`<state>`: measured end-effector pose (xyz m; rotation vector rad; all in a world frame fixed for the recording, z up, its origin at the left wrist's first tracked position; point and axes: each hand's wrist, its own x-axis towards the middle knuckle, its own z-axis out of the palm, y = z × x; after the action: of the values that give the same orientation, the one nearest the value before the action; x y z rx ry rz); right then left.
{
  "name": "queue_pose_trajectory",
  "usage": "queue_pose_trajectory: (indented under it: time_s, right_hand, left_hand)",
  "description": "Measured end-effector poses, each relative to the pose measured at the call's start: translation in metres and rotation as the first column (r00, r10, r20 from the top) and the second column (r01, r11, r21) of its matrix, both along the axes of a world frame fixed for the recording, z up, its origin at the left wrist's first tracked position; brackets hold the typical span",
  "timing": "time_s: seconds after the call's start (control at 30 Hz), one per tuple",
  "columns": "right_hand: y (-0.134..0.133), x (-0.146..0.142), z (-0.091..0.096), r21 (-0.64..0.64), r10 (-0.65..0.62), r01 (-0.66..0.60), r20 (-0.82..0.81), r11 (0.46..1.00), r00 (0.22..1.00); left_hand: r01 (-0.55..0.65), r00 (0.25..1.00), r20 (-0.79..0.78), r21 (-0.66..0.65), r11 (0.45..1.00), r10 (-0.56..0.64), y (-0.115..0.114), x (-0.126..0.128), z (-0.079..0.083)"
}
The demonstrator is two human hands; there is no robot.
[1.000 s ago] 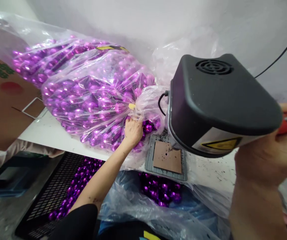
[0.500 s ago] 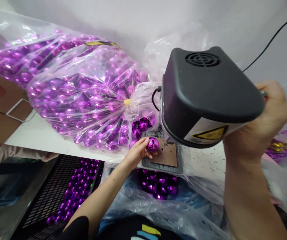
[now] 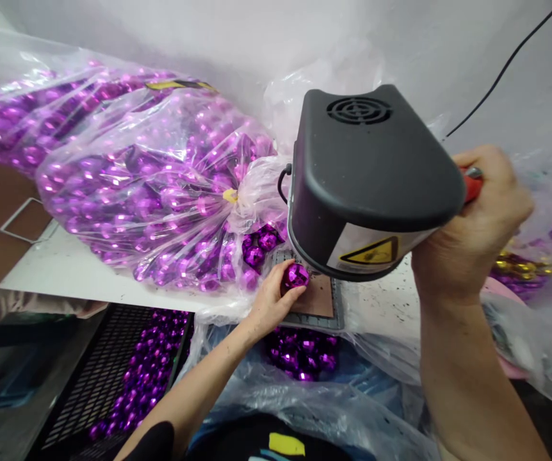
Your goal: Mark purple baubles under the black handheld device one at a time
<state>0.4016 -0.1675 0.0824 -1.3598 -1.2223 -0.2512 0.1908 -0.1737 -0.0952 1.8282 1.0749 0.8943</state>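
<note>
Left hand (image 3: pixel 270 301) has its fingers pinched around one faceted purple ball (image 3: pixel 296 275), which sits on the brown pad (image 3: pixel 323 298) right under the nose of the black machine (image 3: pixel 372 166). Right hand (image 3: pixel 468 224) is wrapped tight round the red handle (image 3: pixel 472 187) at the back of it. My worry is those fingertips: they're just beside the underside of the head, by the warning sticker (image 3: pixel 369 253), so a pull on that handle could nip them. The ball is round and slick too, so a loose grip could let it skid off the pad. The head hides the exact contact spot, can't tell how it's lined up. The big clear bag (image 3: pixel 161 186) of balls crowds the pad's left edge, with loose ones spilling near the wrist. More balls fill the black crate (image 3: pixel 113 365) below the white table (image 3: pixel 74 272)
</note>
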Motion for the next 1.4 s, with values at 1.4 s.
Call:
queue_pose_trajectory:
  time_s: [1.4]
  right_hand:
    - [-0.070, -0.003, -0.065, 0.175, 0.100, -0.149, 0.261, 0.973, 0.960]
  left_hand:
    - [0.051, 0.993, -0.107, 0.029, 0.998, -0.047, -0.009, 0.026, 0.003]
